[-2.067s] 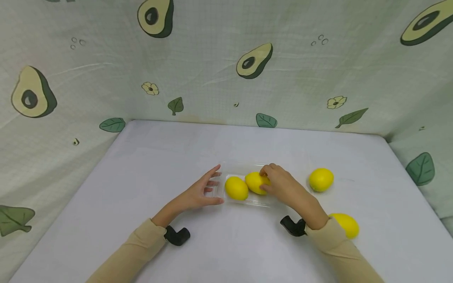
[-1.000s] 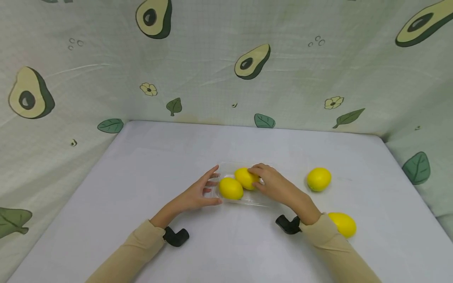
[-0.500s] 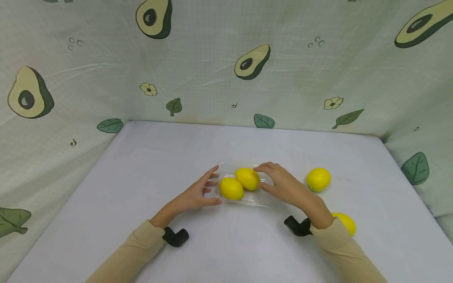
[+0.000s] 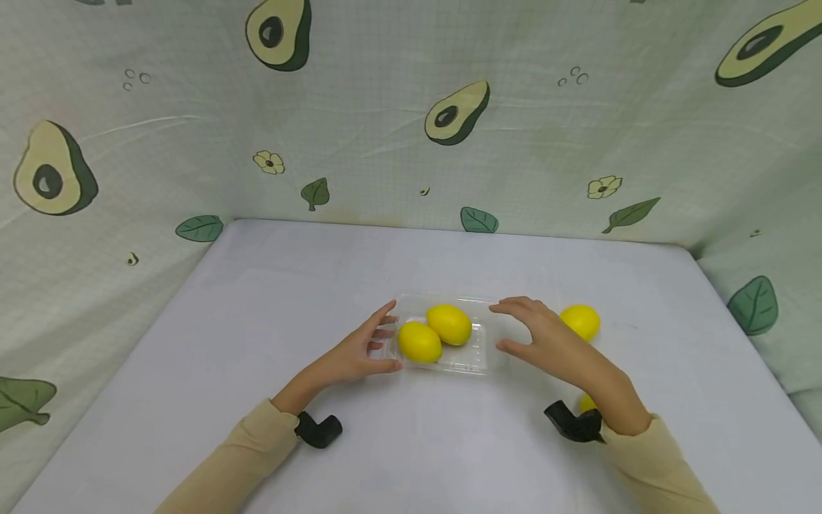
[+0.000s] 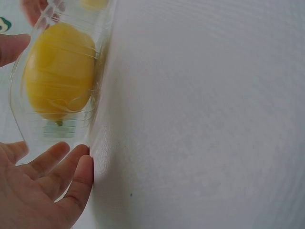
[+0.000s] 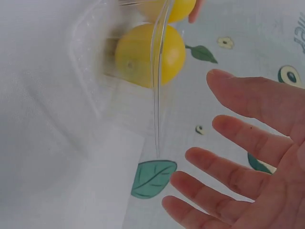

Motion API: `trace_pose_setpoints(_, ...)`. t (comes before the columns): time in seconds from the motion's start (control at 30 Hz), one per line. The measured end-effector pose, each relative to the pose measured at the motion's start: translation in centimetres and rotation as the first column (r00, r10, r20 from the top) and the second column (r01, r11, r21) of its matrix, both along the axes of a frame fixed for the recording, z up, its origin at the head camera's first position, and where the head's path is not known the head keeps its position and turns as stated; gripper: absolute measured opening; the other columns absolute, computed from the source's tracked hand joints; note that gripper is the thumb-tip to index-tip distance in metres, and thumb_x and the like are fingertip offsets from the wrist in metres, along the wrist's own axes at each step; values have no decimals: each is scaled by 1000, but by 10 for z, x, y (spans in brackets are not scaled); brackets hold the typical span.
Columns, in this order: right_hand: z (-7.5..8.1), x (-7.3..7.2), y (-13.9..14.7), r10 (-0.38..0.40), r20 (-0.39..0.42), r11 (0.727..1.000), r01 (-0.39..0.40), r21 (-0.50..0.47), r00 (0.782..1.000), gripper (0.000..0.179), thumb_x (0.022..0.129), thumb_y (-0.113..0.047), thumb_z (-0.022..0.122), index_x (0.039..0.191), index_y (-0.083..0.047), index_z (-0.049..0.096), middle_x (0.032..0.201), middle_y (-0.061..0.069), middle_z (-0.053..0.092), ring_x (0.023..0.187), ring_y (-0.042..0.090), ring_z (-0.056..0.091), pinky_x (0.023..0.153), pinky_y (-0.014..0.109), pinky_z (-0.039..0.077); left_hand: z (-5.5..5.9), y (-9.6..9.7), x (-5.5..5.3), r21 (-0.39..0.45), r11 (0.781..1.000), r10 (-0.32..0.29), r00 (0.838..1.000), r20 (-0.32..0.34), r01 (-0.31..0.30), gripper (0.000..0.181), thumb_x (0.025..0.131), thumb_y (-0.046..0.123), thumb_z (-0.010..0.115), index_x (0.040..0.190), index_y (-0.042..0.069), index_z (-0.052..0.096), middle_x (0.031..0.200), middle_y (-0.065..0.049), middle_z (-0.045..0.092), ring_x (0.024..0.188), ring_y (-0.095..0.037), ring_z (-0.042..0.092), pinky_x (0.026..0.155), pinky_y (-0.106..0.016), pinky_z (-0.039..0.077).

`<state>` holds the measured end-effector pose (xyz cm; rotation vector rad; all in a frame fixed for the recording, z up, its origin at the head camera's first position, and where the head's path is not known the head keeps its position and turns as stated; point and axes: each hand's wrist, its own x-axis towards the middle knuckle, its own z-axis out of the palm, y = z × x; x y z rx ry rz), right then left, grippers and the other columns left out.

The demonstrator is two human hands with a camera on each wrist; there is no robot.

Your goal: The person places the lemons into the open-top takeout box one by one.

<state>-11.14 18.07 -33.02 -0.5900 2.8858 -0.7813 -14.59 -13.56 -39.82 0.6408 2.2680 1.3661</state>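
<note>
A clear plastic tray lies mid-table with two lemons in its left part: a front-left lemon and a back-right lemon, side by side. My left hand spreads its thumb and fingers around the tray's left end; in the left wrist view its fingertips are close to the clear wall, and I cannot tell whether they press on it. Just beyond the tray's right end hovers my right hand, fingers spread and nothing between them. The right wrist view shows its fingers apart from the tray rim.
To the right, a loose lemon is partly covered by the right hand. Another lemon shows only a sliver behind the right wrist. Black wrist cameras hang beneath both sleeves. An avocado-print cloth rises behind the white table.
My right hand slid its lemon leftward in the tray, let go of it and drew away right, past the tray's end. My left hand stayed at the left end.
</note>
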Motion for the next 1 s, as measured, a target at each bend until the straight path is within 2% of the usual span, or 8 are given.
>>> trace_pose_setpoints(0.4,4,22,35,-75,57,997,74,24,996,65,80,-45,68,132,-10,50,137,16,45,124,37,42,95,59,41,-1,0,0,0,1000,-2,1000,-2,2,98,80,24,73,151,20,6,150,-16,26,132,-35,37,106,-49,36)
trace_pose_setpoints(0.53,4,29,47,-105,71,994,103,26,992,67,79,-48,68,132,-11,49,135,15,48,121,37,45,94,61,40,0,0,0,-2,1000,-1,1000,-8,1,98,80,23,73,151,19,6,149,-16,27,132,-35,38,105,-49,36)
trace_pose_setpoints(0.83,-9,40,80,-172,166,985,174,3,971,66,80,-42,69,134,-10,47,136,20,46,116,43,46,88,63,42,2,1,0,-11,1000,1,1000,2,-1,97,81,22,72,151,19,6,149,-16,26,133,-35,37,106,-50,36)
trace_pose_setpoints(1.0,-16,44,98,-160,209,983,176,-59,965,60,85,-32,67,136,-10,45,135,23,46,116,48,46,87,63,43,2,1,0,-11,1000,4,1000,2,-3,97,81,22,73,151,20,6,149,-15,27,132,-35,37,106,-49,36)
